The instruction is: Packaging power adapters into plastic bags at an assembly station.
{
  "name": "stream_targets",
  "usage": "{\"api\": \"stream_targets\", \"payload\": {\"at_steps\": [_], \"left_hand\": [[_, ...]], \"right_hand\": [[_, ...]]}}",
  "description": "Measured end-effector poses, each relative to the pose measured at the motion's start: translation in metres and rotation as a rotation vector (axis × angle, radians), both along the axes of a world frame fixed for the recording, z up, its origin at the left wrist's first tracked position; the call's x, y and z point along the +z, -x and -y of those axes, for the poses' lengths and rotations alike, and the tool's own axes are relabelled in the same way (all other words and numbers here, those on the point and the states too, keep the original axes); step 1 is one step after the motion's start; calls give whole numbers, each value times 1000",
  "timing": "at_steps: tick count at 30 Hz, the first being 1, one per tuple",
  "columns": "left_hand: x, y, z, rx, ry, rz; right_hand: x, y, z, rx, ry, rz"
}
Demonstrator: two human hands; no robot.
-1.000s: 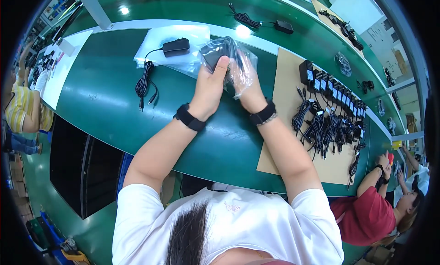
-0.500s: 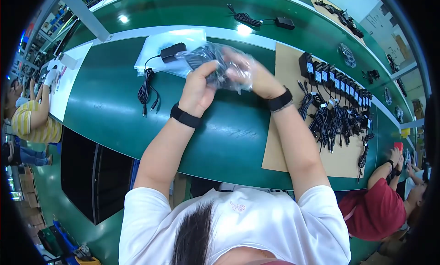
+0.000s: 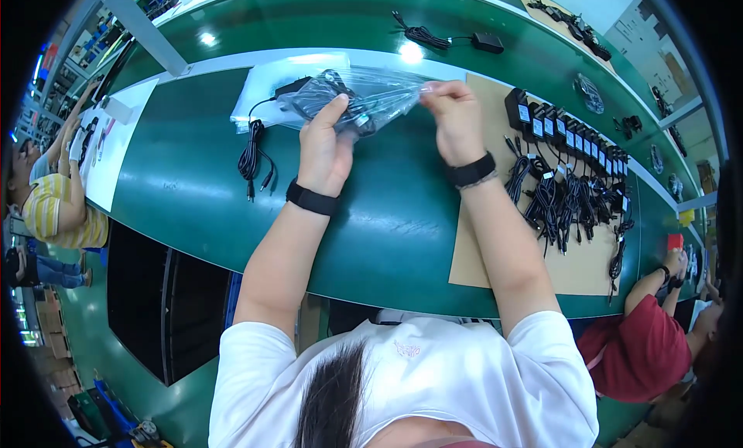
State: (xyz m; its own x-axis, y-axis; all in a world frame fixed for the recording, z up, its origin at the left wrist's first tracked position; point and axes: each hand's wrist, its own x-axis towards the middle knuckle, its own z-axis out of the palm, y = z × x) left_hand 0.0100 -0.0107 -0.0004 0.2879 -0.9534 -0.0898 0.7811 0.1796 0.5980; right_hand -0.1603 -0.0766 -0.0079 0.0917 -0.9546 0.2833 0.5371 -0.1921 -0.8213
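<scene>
head view: the left hand (image 3: 325, 150) grips a black adapter (image 3: 329, 99) through a clear bag (image 3: 364, 99), steadying it. the right hand (image 3: 453, 119) pinches the bag's end, pulling it taut between them. a coiled cable (image 3: 251, 157) lies just left of the left hand; more adapters (image 3: 557, 130) sit right of the right hand.

Brightly lit from overhead; glare spots on the green table (image 3: 193, 185) beyond the left hand (image 3: 325, 150); strong fisheye bending, black corners.
</scene>
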Motion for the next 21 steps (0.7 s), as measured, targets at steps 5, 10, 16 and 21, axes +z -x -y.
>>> {"api": "stream_targets", "payload": {"at_steps": [5,10,16,21], "left_hand": [[3,-9,5,55,41,-2],[1,9,-2,-20,85,37],[-1,49,-11,70,124,230],[8,24,-1,65,73,445]], "right_hand": [[12,17,7,-63,-215,113],[10,-25,-38,618,-572,-5],[13,-39,-47,351,-283,109],[14,-24,-27,58,-96,-92]]}}
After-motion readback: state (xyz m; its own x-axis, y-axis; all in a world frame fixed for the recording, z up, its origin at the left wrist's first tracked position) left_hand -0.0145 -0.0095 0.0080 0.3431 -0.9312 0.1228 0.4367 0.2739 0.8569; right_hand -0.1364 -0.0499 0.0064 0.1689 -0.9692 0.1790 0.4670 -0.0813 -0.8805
